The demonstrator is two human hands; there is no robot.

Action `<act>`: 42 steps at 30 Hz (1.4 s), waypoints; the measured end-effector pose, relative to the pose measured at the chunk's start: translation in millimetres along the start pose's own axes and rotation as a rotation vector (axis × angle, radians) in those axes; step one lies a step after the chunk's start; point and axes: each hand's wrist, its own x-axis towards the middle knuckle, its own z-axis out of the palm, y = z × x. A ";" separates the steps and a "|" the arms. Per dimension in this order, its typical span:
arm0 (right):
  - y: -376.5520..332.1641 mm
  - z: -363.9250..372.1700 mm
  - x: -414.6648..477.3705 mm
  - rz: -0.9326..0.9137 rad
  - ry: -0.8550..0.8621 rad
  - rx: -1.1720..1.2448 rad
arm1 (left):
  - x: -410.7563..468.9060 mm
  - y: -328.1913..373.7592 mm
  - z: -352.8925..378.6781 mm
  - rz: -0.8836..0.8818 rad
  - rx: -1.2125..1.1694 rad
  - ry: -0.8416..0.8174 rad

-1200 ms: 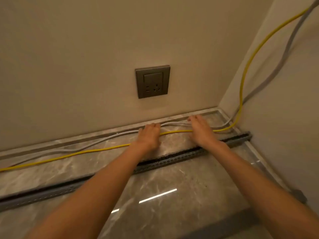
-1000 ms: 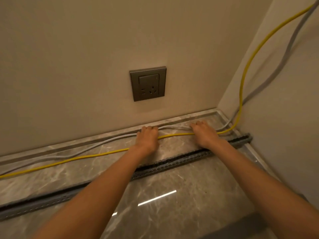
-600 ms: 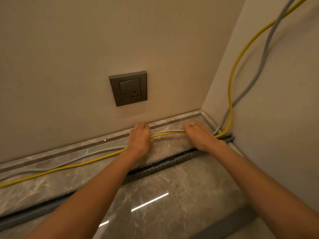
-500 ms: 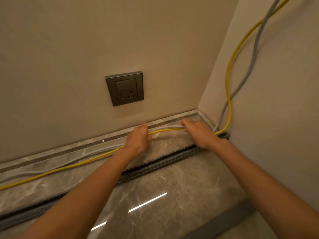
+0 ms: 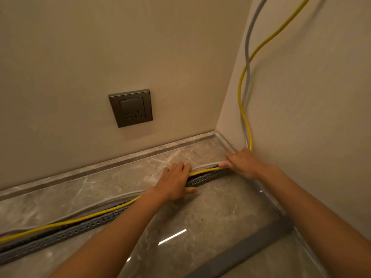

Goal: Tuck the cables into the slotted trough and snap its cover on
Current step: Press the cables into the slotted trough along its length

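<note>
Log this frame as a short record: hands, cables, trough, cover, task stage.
left hand: flat over the cables and trough, fingers straight
right hand: on both cables near the corner; grip unclear
yellow cable: along the trough's far edge, not clearly seated
grey cable: just behind the yellow one
slotted trough: uncovered, on the floor
cover: lies apart on the floor, not fitted
stage: tucking; cover not yet on

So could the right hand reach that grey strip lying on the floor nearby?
Probably yes: the grey strip lies bare on the floor, nearer than the cables the right hand is at now.
</note>
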 end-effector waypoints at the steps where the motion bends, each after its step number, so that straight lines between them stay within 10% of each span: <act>1: -0.3 3.9 -0.1 -0.002 0.002 0.012 | 0.2 1.0 3.9 -0.021 0.032 -0.006; 23: -86.5 -16.3 83.7 -0.224 0.077 0.136 | -49.4 -124.2 -29.2 -0.370 0.099 -0.061; 33: -102.6 -26.6 105.7 -0.282 -0.064 0.311 | -16.3 -80.8 -29.6 -0.225 0.072 0.205; 42: -48.1 -32.8 112.9 -0.310 0.134 -0.196 | -12.2 -83.7 -34.1 -0.253 0.168 0.100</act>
